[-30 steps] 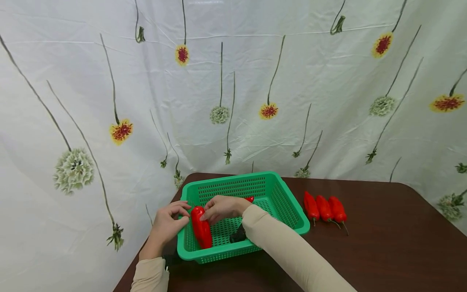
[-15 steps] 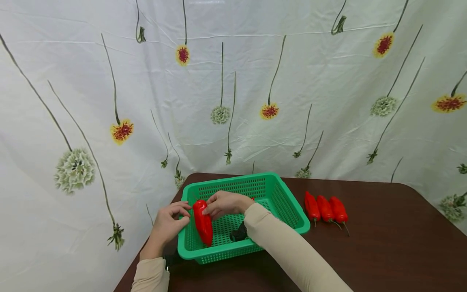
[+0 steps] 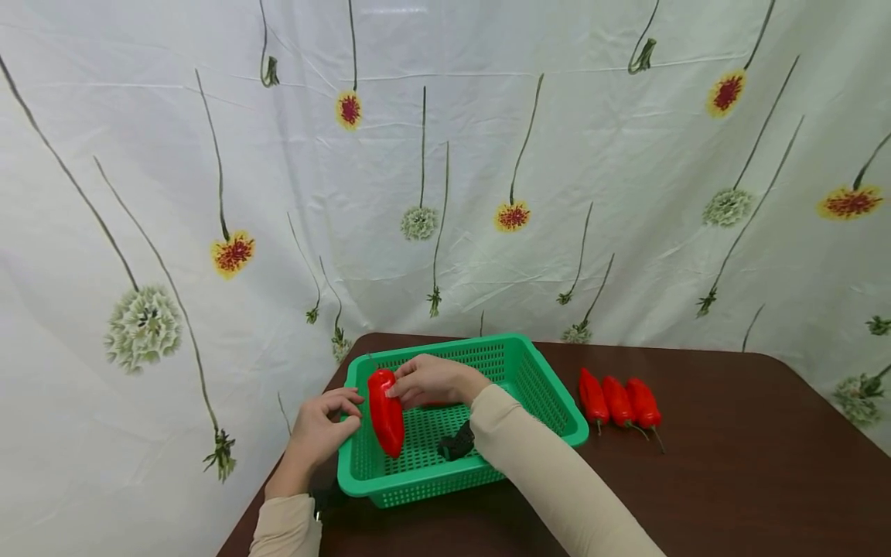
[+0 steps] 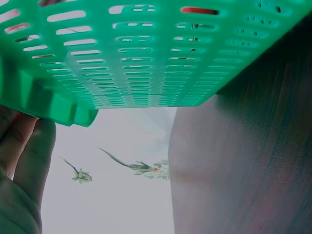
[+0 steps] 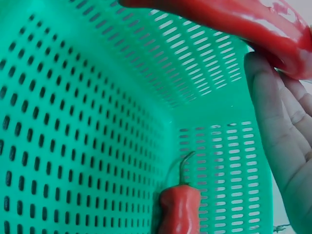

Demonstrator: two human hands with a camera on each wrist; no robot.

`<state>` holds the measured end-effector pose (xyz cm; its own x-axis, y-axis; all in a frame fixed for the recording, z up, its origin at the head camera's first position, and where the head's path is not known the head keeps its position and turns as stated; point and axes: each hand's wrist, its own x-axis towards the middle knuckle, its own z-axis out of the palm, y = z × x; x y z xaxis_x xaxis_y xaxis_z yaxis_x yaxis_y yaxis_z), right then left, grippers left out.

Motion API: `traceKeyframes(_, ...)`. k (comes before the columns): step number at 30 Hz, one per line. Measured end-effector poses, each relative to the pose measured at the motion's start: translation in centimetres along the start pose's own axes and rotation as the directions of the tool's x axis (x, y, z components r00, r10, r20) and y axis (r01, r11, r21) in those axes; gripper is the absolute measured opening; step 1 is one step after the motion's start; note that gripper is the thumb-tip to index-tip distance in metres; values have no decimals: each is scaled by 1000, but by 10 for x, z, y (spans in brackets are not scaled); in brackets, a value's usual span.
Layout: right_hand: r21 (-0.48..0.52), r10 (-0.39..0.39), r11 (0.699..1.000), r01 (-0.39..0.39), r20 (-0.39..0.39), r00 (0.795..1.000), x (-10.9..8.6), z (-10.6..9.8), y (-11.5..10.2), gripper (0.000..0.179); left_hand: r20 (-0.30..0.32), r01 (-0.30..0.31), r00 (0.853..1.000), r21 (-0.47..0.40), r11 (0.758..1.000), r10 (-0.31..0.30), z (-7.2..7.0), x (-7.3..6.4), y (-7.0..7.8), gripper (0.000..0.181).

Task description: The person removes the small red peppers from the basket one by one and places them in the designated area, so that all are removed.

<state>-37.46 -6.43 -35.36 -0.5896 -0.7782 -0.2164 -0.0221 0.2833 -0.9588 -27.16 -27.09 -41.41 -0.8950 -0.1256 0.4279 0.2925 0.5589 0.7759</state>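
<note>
Left grip [image 3: 322, 427] holds the rim of the green basket [image 3: 438, 489]; rightward, a red pepper [image 3: 385, 422] tilts at its left end, likely light, firm and slick-skinned, best taken by the thicker upper end, where the right grip [image 3: 435, 381] pinches it.

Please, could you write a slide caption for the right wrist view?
The right hand holds a red chili pepper over a slotted green plastic basket, where another pepper lies.
</note>
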Motion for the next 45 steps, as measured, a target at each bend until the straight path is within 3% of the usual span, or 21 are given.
traceKeyframes(22,39,-70,996,74,-100,992,-28,-13,-15,28,-5,20,1000,4,1000,-20,1,0,0,12)
traceKeyframes(33,128,-160,976,175,-117,980,-52,-21,-27,19,4,9,1000,2,1000,-9,0,0,0,17)
traceKeyframes(40,118,-205,969,218,-114,972,-67,-18,-34,25,6,14,1000,4,1000,-14,-1,0,2,14)
traceKeyframes(45,144,-237,955,258,-146,961,-78,-21,-28,30,5,29,1000,17,999,-29,0,0,3,14)
